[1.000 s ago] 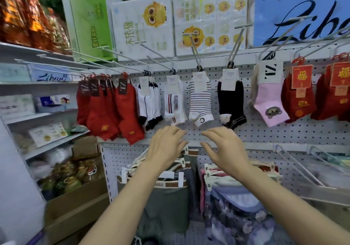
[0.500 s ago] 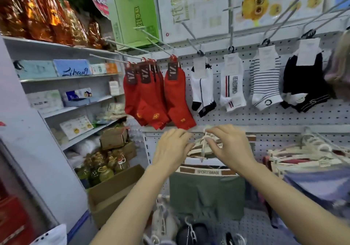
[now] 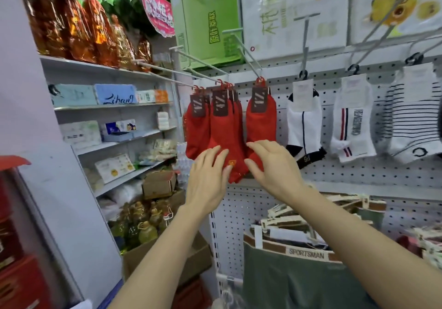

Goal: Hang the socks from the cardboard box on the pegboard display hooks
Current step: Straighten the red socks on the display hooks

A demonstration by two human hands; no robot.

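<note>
Red ankle socks (image 3: 227, 141) with dark brown header cards hang in a bunch from long metal display hooks (image 3: 191, 79) on a white perforated pegboard (image 3: 358, 174), their long axes vertical, cuffs up at the hooks and toes pointing down. Nearest the camera, two bare forearms reach forward. The left hand (image 3: 207, 179) and the right hand (image 3: 272, 167) hover side by side in front of the lower ends of the socks, both empty with fingers loosely spread and slightly curled; whether the fingertips touch the fabric cannot be told. Below the left arm, an open brown cardboard box (image 3: 191, 261) on the floor holds glass bottles of yellowish liquid (image 3: 143, 227). At lower right, green shorts with a "SPORTSMAN" waistband (image 3: 299, 280) hang on the pegboard. Further along the upper row to the right hang white socks with dark trim (image 3: 303, 127), white socks with a red-and-navy stripe (image 3: 351, 129) and black-and-white striped socks (image 3: 413, 127), all likewise toe-down.
</note>
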